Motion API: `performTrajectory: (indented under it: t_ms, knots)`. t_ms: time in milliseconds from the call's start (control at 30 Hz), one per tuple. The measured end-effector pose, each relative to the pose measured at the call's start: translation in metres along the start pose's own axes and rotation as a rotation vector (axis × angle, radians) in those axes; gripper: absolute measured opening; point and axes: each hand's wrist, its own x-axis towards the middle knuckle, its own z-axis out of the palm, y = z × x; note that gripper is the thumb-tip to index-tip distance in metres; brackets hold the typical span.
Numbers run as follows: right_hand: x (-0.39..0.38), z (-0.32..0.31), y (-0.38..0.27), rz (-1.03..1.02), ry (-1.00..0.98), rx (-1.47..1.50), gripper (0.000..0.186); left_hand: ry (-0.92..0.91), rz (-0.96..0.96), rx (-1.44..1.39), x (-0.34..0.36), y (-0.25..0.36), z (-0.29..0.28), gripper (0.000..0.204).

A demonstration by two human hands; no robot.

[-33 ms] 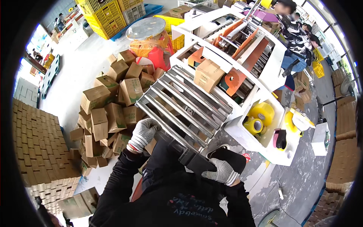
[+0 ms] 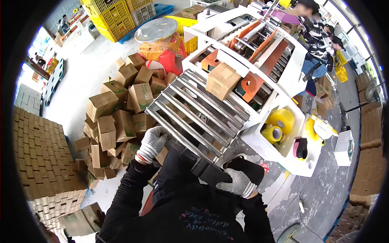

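Note:
A short roller conveyor [image 2: 193,118] with shiny metal rollers slopes down in front of me from a white carton-sealing machine [image 2: 279,87]. At its near left corner my left hand [image 2: 154,141], in a grey knitted glove, has its fingers curled on the frame. My right hand [image 2: 237,184], gloved alike, is closed over the black end frame [image 2: 210,172] at the near right corner. A brown cardboard box [image 2: 223,81] sits on the upper rollers at the machine's outlet, apart from both hands.
Loose cardboard boxes [image 2: 115,121] lie heaped on the left, by a tall carton stack [image 2: 42,150]. Right of the conveyor, a white foam bin [image 2: 263,148] holds yellow tape rolls [image 2: 271,134]. A co-worker [image 2: 316,44] stands beyond the machine; another box [image 2: 83,220] is at lower left.
The box at the machine's outlet has slid slightly toward me and to the left. The box at lower left has shifted a little. My hands stay in place.

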Motion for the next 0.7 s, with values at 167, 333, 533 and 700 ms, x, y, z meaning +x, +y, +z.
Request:
performTrajectory:
  t_ms: [167, 333, 533, 700]
  knots:
    - [0.01, -0.01, -0.016, -0.013, 0.084, 0.021, 0.058, 0.01, -0.081, -0.074, 0.003, 0.027, -0.01, 0.013]
    - [0.03, -0.041, -0.021, 0.025, 0.202, 0.202, 0.052, -0.002, 0.018, -0.032, 0.07, 0.03, -0.004, 0.007]
    - [0.037, -0.121, 0.004, -0.042, 0.52, 0.319, 0.043, -0.086, 0.073, -0.216, 0.173, 0.099, -0.008, 0.013]
    - [0.091, -0.151, 0.011, -0.053, 0.469, 0.391, 0.035, -0.06, -0.002, -0.128, 0.222, 0.103, -0.009, 0.013]
